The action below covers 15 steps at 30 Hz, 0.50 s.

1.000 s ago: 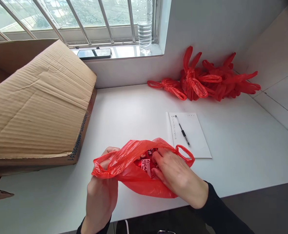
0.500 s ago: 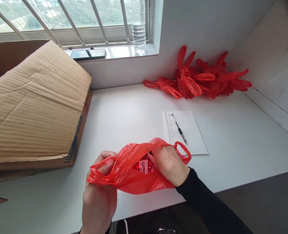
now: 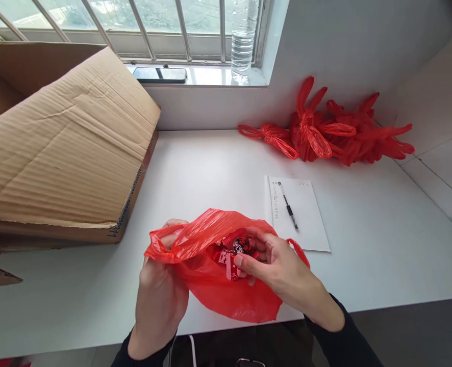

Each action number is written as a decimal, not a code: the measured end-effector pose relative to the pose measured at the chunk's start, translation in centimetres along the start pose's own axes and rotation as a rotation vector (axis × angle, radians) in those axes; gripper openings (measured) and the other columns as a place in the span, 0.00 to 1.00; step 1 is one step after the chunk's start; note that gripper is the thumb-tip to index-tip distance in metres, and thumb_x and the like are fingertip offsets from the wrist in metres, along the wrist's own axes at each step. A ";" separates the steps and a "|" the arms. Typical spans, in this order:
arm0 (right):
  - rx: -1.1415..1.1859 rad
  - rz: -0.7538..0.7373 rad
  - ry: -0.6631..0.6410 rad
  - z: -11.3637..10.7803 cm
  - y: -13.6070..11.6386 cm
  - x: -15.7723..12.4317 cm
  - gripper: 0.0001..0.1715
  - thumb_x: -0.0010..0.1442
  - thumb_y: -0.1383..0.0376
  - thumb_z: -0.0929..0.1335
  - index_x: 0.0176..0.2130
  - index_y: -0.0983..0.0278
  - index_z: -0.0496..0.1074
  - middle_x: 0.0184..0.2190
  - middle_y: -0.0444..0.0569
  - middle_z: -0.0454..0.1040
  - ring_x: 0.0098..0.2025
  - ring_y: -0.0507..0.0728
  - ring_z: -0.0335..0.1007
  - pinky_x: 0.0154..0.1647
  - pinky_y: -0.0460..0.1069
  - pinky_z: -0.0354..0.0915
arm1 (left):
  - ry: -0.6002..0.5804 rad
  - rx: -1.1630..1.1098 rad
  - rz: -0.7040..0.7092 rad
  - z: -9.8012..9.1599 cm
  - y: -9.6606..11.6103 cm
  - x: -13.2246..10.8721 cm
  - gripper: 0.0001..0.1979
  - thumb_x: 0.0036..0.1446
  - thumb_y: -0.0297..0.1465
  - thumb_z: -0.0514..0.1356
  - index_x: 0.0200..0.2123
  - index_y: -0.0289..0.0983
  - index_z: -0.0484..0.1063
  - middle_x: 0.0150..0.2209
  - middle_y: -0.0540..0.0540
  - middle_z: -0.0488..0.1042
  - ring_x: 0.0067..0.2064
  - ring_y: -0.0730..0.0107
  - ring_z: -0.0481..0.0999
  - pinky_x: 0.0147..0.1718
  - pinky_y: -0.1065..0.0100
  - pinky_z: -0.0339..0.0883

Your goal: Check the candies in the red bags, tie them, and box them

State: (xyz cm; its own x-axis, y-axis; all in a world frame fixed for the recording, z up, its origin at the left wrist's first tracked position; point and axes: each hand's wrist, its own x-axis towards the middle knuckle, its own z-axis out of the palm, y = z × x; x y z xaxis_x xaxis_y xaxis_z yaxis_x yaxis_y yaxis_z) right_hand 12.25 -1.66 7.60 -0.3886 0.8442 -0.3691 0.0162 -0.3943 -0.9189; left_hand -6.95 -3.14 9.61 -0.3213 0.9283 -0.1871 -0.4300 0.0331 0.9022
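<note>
A thin red plastic bag (image 3: 229, 300) is held with its mouth spread above the front edge of the table. My left hand (image 3: 160, 290) is closed on the bag's left side, its fingertips partly covered by the plastic. In the mouth of the bag, my right hand (image 3: 283, 267) curls its thumb and fingers around several small red-wrapped candies (image 3: 231, 267) with white and black print. The lower inside of the bag is hidden.
A large open cardboard box (image 3: 65, 153) stands on the left. Several tied red bags (image 3: 310, 132) lie against the back wall. A pen (image 3: 288, 206) rests on a white notebook (image 3: 310, 229). On the windowsill are a phone (image 3: 160, 75) and a water bottle (image 3: 243, 48).
My right hand has drawn back up from inside the bag and turned, showing the red-wrapped candies at its fingers. The bag's mouth is wider, and the view has shifted left.
</note>
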 end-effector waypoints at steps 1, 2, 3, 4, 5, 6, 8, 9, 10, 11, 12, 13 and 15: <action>0.087 0.017 -0.045 0.0 0.2 0.0 0.24 0.62 0.53 0.75 0.55 0.59 0.74 0.43 0.48 0.81 0.41 0.56 0.80 0.38 0.49 0.75 | -0.001 -0.024 -0.014 0.1 -0.1 0.1 0.10 0.56 0.36 0.66 0.27 0.36 0.79 0.35 0.47 0.73 0.37 0.67 0.74 0.33 0.72 0.74; 0.155 0.036 -0.081 0.0 0.4 -0.1 0.25 0.62 0.53 0.75 0.54 0.61 0.74 0.40 0.48 0.81 0.38 0.55 0.80 0.38 0.49 0.76 | 0.004 -0.047 -0.024 0.1 -0.1 0.2 0.09 0.56 0.35 0.66 0.27 0.37 0.78 0.33 0.47 0.73 0.37 0.65 0.75 0.34 0.71 0.75; 0.205 0.054 -0.100 -0.1 0.6 -0.1 0.25 0.62 0.53 0.75 0.53 0.62 0.74 0.39 0.48 0.81 0.36 0.55 0.80 0.37 0.48 0.76 | 0.009 -0.067 -0.032 0.2 -0.2 0.3 0.09 0.55 0.35 0.66 0.27 0.37 0.78 0.31 0.48 0.73 0.38 0.64 0.75 0.35 0.70 0.75; 0.240 0.066 -0.105 -0.1 0.7 -0.1 0.25 0.62 0.54 0.75 0.53 0.64 0.74 0.38 0.49 0.82 0.36 0.55 0.80 0.36 0.48 0.76 | 0.017 -0.082 -0.037 0.2 -0.2 0.4 0.08 0.55 0.34 0.66 0.26 0.37 0.77 0.30 0.48 0.73 0.39 0.63 0.76 0.36 0.70 0.75; 0.262 0.072 -0.100 -0.2 0.7 -0.1 0.26 0.62 0.54 0.76 0.53 0.65 0.73 0.38 0.49 0.82 0.37 0.55 0.81 0.37 0.48 0.77 | 0.024 -0.091 -0.043 0.3 -0.2 0.4 0.08 0.54 0.34 0.66 0.25 0.37 0.76 0.29 0.47 0.74 0.40 0.62 0.76 0.37 0.69 0.75; 0.275 0.077 -0.090 -0.2 0.7 -0.1 0.26 0.62 0.55 0.76 0.54 0.66 0.72 0.38 0.50 0.82 0.37 0.56 0.81 0.38 0.49 0.77 | 0.030 -0.094 -0.046 0.4 -0.2 0.5 0.08 0.54 0.33 0.66 0.25 0.37 0.76 0.29 0.47 0.74 0.41 0.61 0.76 0.37 0.69 0.75; 0.278 0.087 -0.074 -0.2 0.6 -0.1 0.28 0.62 0.56 0.76 0.54 0.68 0.71 0.38 0.51 0.83 0.38 0.56 0.82 0.39 0.50 0.78 | 0.037 -0.093 -0.051 0.4 -0.2 0.6 0.07 0.54 0.32 0.66 0.26 0.37 0.76 0.30 0.46 0.76 0.43 0.59 0.76 0.38 0.68 0.75; 0.272 0.093 -0.068 -0.2 0.6 -0.1 0.28 0.61 0.56 0.76 0.53 0.69 0.71 0.38 0.52 0.83 0.37 0.57 0.82 0.40 0.51 0.78 | 0.035 -0.093 -0.050 0.4 -0.2 0.6 0.06 0.54 0.32 0.66 0.26 0.37 0.76 0.31 0.46 0.76 0.44 0.59 0.76 0.38 0.68 0.75; 0.266 0.099 -0.062 -0.2 0.5 -0.1 0.29 0.61 0.55 0.76 0.53 0.69 0.71 0.39 0.53 0.83 0.37 0.57 0.82 0.40 0.51 0.78 | 0.031 -0.094 -0.050 0.4 -0.2 0.6 0.05 0.54 0.32 0.66 0.27 0.38 0.76 0.31 0.46 0.77 0.44 0.59 0.77 0.38 0.68 0.75; 0.261 0.102 -0.050 -0.2 0.4 -0.2 0.30 0.61 0.55 0.77 0.54 0.69 0.70 0.39 0.53 0.83 0.36 0.57 0.82 0.40 0.52 0.78 | 0.024 -0.094 -0.053 0.4 -0.2 0.6 0.05 0.54 0.32 0.66 0.28 0.38 0.77 0.31 0.46 0.77 0.44 0.59 0.77 0.38 0.68 0.75; 0.256 0.102 -0.038 -0.1 0.4 -0.2 0.31 0.61 0.55 0.76 0.55 0.69 0.70 0.38 0.52 0.83 0.36 0.57 0.82 0.39 0.51 0.78 | 0.016 -0.092 -0.056 0.4 -0.2 0.6 0.05 0.54 0.33 0.66 0.29 0.38 0.77 0.32 0.46 0.77 0.44 0.59 0.77 0.38 0.68 0.75; 0.252 0.099 -0.028 -0.1 0.3 -0.3 0.31 0.62 0.55 0.76 0.56 0.69 0.69 0.36 0.51 0.83 0.35 0.56 0.82 0.38 0.51 0.78 | 0.009 -0.088 -0.064 0.4 -0.2 0.6 0.06 0.55 0.34 0.66 0.29 0.38 0.77 0.32 0.47 0.77 0.43 0.59 0.77 0.38 0.68 0.75; 0.241 0.086 -0.017 0.0 0.2 -0.4 0.29 0.63 0.54 0.75 0.55 0.69 0.69 0.33 0.49 0.83 0.33 0.55 0.81 0.37 0.50 0.77 | -0.003 -0.081 -0.073 0.4 -0.2 0.5 0.08 0.56 0.36 0.66 0.29 0.38 0.76 0.32 0.47 0.77 0.42 0.60 0.77 0.38 0.67 0.75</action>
State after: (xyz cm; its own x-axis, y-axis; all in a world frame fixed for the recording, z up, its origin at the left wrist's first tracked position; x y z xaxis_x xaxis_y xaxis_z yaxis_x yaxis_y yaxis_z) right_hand 12.42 -2.13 7.54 -0.4108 0.7983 -0.4404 -0.1695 -0.5415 -0.8234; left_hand -6.70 -2.48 9.54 -0.2838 0.9257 -0.2499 -0.5188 0.0709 0.8519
